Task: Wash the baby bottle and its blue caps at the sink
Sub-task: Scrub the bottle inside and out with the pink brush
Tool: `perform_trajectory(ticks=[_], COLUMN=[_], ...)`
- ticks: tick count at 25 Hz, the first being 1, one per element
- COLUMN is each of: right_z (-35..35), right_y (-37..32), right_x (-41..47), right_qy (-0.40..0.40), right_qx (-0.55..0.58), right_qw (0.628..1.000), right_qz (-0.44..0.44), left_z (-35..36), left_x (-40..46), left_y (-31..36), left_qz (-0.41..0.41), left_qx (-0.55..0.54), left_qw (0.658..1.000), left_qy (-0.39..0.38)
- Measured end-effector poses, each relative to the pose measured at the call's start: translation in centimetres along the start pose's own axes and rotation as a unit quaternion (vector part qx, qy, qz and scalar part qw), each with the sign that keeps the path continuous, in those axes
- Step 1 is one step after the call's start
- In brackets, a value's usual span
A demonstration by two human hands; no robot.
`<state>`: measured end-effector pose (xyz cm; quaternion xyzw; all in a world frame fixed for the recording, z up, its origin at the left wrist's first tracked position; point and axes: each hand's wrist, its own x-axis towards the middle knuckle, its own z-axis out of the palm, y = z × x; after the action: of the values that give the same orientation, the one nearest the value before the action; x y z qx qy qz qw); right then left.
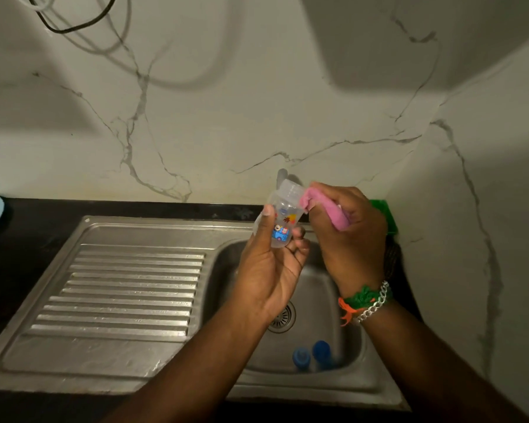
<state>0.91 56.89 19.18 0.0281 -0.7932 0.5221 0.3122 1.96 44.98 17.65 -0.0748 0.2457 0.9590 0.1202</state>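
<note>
Gripped upright in her left hand (pixel 268 270), the baby bottle (pixel 281 219) tilts its open mouth toward the pink cloth (pixel 324 209) bunched in her right hand (pixel 348 236).

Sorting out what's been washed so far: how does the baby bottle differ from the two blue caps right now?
The baby bottle is clear with cartoon prints; the blue caps are solid blue. The bottle is held up over the sink in the left hand, while the caps lie in the basin, untouched. The right hand presses a pink cloth to the bottle's open neck; nothing touches the caps. All are above or in the basin.
</note>
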Motion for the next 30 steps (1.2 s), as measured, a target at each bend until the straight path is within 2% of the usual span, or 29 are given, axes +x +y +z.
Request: perform_trajectory(ticks=[2, 5, 8, 10, 14, 17, 20, 23, 24, 27, 30], right_z=[0.2, 0.0, -0.2, -0.2, -0.4, -0.3, -0.3, -0.8, -0.8, -0.5, -0.4], right_y=[0.0, -0.2, -0.1, -0.4, 0.5, 0.7, 1.6, 1.9, 2.0, 2.4, 2.5], right_x=[-0.5, -0.4, -0.6, -0.4, -1.2, -0.5, -1.2, 0.2, 0.3, -0.4, 0.5], right_qy=[0.012, 0.020, -0.024, -0.027, -0.128, -0.069, -0.141, -0.088, -0.094, -0.173, -0.111], right_qx=[-0.046, -0.046, -0.119, -0.137, -0.125, -0.140, -0.135, -0.152, -0.140, -0.119, -0.132], right_qw=[0.998, 0.997, 0.984, 0.985, 0.959, 0.971, 0.954, 0.970, 0.972, 0.955, 0.972], right_qz=[-0.052, -0.059, -0.134, -0.099, -0.220, -0.179, -0.228, -0.170, -0.161, -0.210, -0.159], left_z=[0.2, 0.4, 0.6, 0.7, 0.9, 1.0, 0.8, 0.3, 0.1, -0.1, -0.2], left_x=[0.0, 0.0, 0.0, -0.1, -0.4, -0.1, 0.1, 0.3, 0.4, 0.6, 0.8], left_y=[0.0, 0.1, 0.1, 0.0, -0.3, -0.3, -0.2, -0.4, -0.5, 0.1, 0.3], left_qz=[0.001, -0.002, -0.010, -0.022, -0.067, -0.067, -0.096, -0.076, -0.066, -0.066, -0.063], left_qx=[0.019, 0.020, 0.034, 0.043, 0.024, 0.036, 0.017, 0.061, 0.076, 0.097, 0.121], left_qw=[1.000, 0.999, 0.999, 0.998, 0.997, 0.997, 0.995, 0.994, 0.994, 0.992, 0.990], left_qy=[0.012, 0.025, 0.027, 0.033, 0.019, 0.030, 0.017, 0.042, 0.043, 0.039, 0.045])
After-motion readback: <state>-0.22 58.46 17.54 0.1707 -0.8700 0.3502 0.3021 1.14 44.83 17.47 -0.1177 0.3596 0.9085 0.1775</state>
